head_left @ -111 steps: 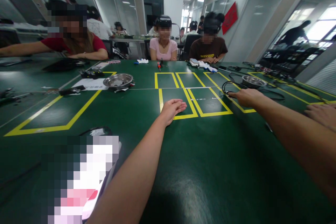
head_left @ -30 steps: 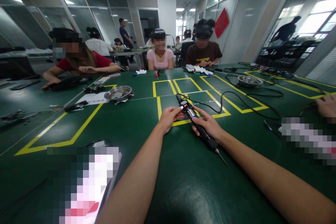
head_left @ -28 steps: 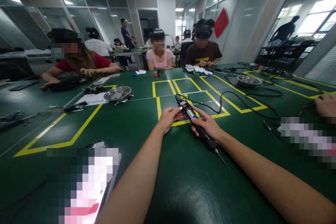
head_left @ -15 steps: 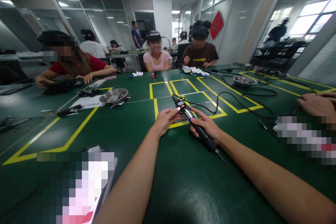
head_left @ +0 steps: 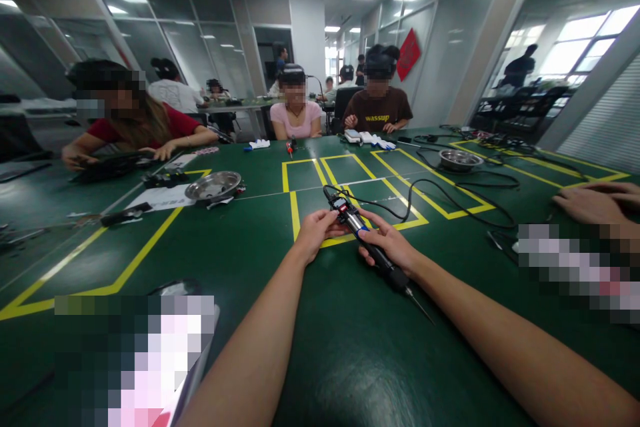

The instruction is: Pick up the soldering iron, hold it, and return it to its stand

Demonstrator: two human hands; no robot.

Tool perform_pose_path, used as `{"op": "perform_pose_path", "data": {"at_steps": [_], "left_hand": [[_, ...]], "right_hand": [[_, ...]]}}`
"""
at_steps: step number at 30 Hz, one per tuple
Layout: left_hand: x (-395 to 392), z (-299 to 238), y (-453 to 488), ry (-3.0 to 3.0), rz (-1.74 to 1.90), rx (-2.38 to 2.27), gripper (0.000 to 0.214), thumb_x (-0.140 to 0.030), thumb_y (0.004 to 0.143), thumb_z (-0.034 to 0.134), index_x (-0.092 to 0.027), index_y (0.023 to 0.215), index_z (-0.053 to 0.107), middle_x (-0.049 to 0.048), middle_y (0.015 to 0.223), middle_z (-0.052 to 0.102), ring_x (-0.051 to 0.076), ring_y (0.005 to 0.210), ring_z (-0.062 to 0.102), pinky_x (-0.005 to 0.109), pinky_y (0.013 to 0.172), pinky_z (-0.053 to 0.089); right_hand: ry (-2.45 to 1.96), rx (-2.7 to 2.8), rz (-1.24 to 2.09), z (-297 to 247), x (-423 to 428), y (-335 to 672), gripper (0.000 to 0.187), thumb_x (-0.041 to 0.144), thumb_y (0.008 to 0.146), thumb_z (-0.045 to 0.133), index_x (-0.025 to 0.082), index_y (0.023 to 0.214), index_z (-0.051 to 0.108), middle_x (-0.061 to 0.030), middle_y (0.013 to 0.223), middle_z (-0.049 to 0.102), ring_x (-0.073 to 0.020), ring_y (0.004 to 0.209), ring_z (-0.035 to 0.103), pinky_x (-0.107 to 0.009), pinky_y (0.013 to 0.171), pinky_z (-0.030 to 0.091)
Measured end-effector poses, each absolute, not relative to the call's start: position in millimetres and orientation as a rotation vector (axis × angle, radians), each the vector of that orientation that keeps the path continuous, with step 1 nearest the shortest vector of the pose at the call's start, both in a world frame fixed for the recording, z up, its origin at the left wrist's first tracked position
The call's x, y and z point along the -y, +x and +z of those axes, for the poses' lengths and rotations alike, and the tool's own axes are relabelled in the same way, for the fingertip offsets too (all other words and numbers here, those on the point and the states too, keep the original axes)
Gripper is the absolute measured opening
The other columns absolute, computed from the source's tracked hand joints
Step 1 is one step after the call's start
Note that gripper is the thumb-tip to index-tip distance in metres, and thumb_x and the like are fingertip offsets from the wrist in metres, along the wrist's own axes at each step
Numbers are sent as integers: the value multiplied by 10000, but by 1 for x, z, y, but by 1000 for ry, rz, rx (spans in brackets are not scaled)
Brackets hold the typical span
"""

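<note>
A corded electric screwdriver [head_left: 377,250], black with a silver and blue band, is held at a slant above the green table. Its long thin bit points toward me and to the right. My right hand [head_left: 393,245] wraps round the body near the blue band. At the far end, where the black cable [head_left: 411,197] comes out, my left hand [head_left: 316,235] pinches the screwdriver's head beside a small red-lit display. The left fingertips are partly hidden behind the tool.
Yellow tape outlines [head_left: 294,213] mark the green table [head_left: 350,360]. Metal bowls [head_left: 214,185] [head_left: 461,159] stand left and right. White gloves [head_left: 375,140] lie at the far edge. Another person's hands [head_left: 595,205] rest at right. Co-workers sit opposite.
My left fingers have shifted slightly on the screwdriver's head. The view has moved a little, and a standing person in the background has changed place. Both hands keep their hold.
</note>
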State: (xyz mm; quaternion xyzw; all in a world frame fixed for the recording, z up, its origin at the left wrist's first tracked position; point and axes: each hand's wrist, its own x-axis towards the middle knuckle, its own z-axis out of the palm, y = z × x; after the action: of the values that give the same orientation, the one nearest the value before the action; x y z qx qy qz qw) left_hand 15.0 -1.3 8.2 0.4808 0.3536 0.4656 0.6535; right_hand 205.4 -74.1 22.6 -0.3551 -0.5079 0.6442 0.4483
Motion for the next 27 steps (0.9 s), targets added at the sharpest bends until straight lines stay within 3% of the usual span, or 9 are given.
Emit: {"op": "perform_pose_path", "data": {"at_steps": [5, 9, 14, 19, 27], "left_hand": [[0, 2, 20, 1210, 1079, -890, 339, -361, 794, 738, -104, 970, 606, 138, 919, 722, 187, 771, 721, 284, 695, 597], [0, 2, 19, 1223, 1098, -965, 289, -354, 848, 680, -97, 953, 598, 150, 938, 711, 167, 713, 711, 285, 663, 596], [1, 2, 15, 1188, 1122, -948, 245, -195, 816, 715, -90, 998, 590, 104, 856, 684, 173, 701, 715, 303, 687, 599], [3, 1, 13, 1228, 1130, -930, 263, -153, 779, 740, -99, 1001, 609, 63, 830, 646, 164, 654, 706, 297, 640, 595], [5, 4, 12, 1215, 1123, -921, 215, -140, 791, 724, -97, 968, 608, 67, 823, 642, 162, 639, 700, 309, 630, 593]], "right_hand": [[-1012, 1285, 1516, 28, 71, 221, 895, 345, 777, 733, 281, 1528, 249, 31, 636, 625, -133, 456, 563, -233, 423, 451], [-1361, 1287, 1262, 31, 48, 263, 864, 314, 772, 729, 250, 1517, 297, -5, 706, 643, -153, 510, 584, -261, 441, 477], [-2119, 1557, 532, 61, -3, 337, 733, 345, 842, 624, 218, 1507, 343, -101, 958, 698, -182, 618, 651, -301, 591, 521], [-2538, 1998, -197, 88, -32, 377, 581, 292, 842, 592, 163, 1402, 509, -223, 1171, 639, -321, 986, 657, -399, 806, 493], [-2494, 2444, -307, 71, -25, 366, 417, 218, 873, 528, 179, 1279, 615, -222, 1111, 653, -340, 1013, 651, -444, 798, 484]]}}
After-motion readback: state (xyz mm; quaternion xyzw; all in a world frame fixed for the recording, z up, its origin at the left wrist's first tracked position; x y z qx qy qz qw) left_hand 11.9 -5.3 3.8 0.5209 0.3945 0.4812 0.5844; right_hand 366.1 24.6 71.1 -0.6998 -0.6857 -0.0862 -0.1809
